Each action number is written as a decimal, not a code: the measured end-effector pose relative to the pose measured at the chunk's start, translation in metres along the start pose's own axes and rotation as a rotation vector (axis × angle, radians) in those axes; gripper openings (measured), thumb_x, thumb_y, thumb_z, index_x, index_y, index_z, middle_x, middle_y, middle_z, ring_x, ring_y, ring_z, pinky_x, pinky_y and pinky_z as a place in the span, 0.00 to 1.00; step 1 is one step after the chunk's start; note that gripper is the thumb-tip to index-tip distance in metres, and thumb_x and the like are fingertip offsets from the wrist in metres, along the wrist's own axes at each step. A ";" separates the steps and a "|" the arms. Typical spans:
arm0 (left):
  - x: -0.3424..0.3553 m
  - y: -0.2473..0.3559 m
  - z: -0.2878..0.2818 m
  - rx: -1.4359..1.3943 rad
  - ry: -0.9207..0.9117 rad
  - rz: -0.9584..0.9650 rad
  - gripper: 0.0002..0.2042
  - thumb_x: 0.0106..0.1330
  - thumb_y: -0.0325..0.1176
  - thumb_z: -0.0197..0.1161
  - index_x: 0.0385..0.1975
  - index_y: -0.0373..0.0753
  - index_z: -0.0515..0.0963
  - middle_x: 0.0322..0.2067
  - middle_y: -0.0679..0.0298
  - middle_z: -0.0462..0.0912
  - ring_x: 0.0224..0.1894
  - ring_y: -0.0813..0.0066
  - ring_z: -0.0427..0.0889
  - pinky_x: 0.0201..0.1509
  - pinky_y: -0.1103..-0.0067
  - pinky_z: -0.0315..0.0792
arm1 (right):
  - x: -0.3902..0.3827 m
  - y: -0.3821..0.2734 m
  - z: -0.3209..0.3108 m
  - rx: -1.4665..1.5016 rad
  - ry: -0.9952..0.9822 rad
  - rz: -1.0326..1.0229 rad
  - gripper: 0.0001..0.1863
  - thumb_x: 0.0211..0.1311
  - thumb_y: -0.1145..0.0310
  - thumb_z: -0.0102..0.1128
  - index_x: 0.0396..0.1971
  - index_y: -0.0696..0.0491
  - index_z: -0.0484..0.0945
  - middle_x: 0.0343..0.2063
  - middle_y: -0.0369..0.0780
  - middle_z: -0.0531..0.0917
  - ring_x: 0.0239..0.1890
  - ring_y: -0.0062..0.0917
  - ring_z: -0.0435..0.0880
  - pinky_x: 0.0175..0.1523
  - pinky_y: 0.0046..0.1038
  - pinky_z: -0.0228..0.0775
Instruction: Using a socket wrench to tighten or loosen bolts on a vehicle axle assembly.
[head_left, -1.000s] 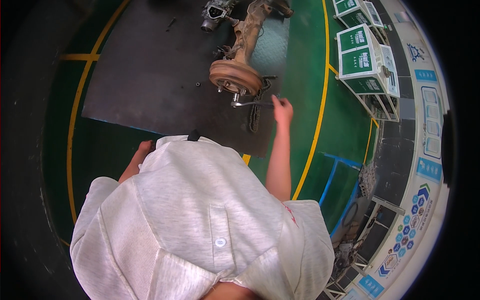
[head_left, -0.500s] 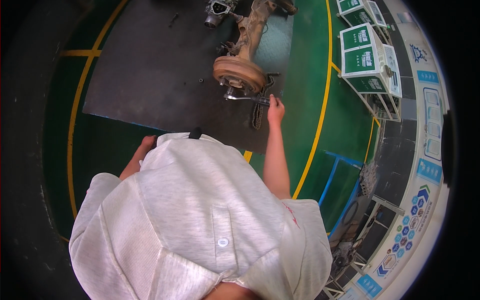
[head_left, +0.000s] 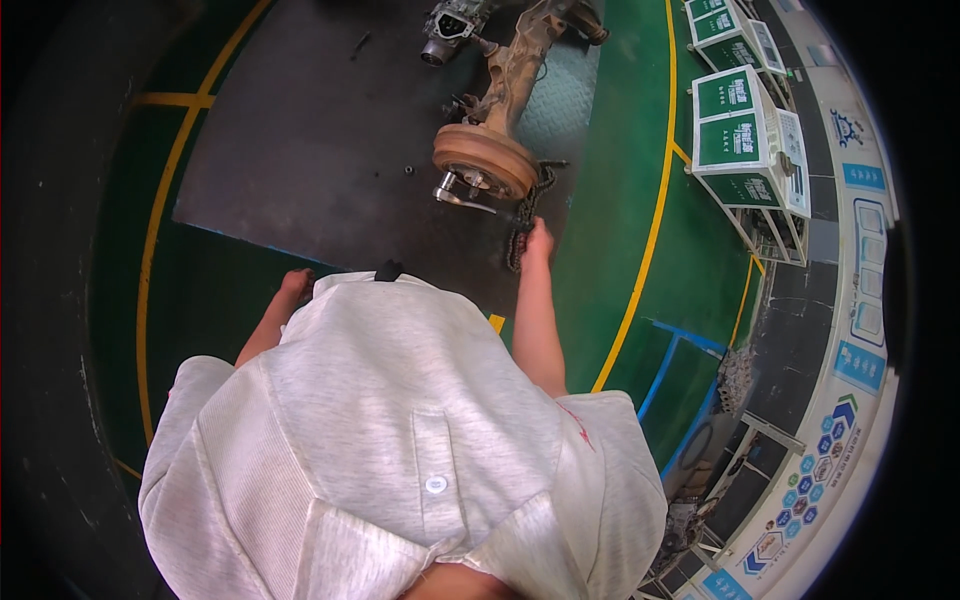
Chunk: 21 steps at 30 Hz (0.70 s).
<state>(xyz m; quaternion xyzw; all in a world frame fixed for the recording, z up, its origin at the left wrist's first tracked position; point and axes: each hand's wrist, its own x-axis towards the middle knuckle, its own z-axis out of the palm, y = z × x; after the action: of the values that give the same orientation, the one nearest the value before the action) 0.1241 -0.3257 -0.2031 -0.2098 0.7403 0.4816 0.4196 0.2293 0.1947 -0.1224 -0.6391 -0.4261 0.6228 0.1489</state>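
Observation:
My right hand [head_left: 539, 240] is closed around the handle end of a ratchet wrench [head_left: 467, 203]. The wrench's head, with a socket, sits at the near face of a rusty brake drum [head_left: 480, 156], by its studs; I cannot tell how firmly it is seated. The drum is on the end of a rusty axle housing [head_left: 517, 72] that runs away from me. Beside my right hand a dark chain [head_left: 517, 247] lies on the floor plate. My left hand [head_left: 297, 284] is low at the left, next to my body; its fingers are too hidden to read.
Under the axle lies a dark floor plate [head_left: 300, 150] bearing a nut [head_left: 409, 170] and a small dark tool [head_left: 360, 43]. A metal housing part [head_left: 446, 30] is at the far side. Green-and-white cabinets [head_left: 732, 125] stand at the right, beyond a yellow floor line [head_left: 660, 215].
My right hand has moved left and nearer to me with the ratchet wrench. The wrench's handle now slants more toward me, and its head is farther left on the drum. My left hand stays put.

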 end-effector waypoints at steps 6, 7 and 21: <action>0.012 -0.031 0.007 -0.170 0.021 -0.063 0.07 0.61 0.29 0.56 0.27 0.31 0.75 0.22 0.59 0.76 0.21 0.67 0.74 0.25 0.73 0.70 | -0.117 -0.102 0.027 -0.648 -0.097 -0.785 0.21 0.54 0.53 0.66 0.25 0.60 0.78 0.19 0.40 0.80 0.21 0.21 0.77 0.31 0.25 0.68; 0.015 -0.035 0.009 -0.198 0.024 -0.071 0.07 0.61 0.29 0.57 0.27 0.31 0.76 0.22 0.59 0.76 0.21 0.67 0.75 0.25 0.72 0.70 | -0.126 -0.103 0.037 -0.695 -0.074 -0.986 0.20 0.52 0.54 0.67 0.27 0.59 0.79 0.21 0.43 0.81 0.24 0.25 0.79 0.33 0.28 0.70; 0.009 -0.035 0.007 0.243 0.086 0.059 0.10 0.60 0.30 0.57 0.31 0.27 0.78 0.27 0.55 0.81 0.26 0.64 0.78 0.30 0.71 0.72 | -0.112 -0.085 0.051 -0.442 0.003 -1.265 0.17 0.60 0.59 0.54 0.30 0.60 0.77 0.28 0.52 0.81 0.35 0.47 0.80 0.41 0.38 0.70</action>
<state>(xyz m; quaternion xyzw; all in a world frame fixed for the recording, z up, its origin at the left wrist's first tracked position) 0.1466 -0.3343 -0.2303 -0.1559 0.8164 0.3908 0.3955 0.1676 0.1462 0.0046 -0.2828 -0.8360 0.3126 0.3513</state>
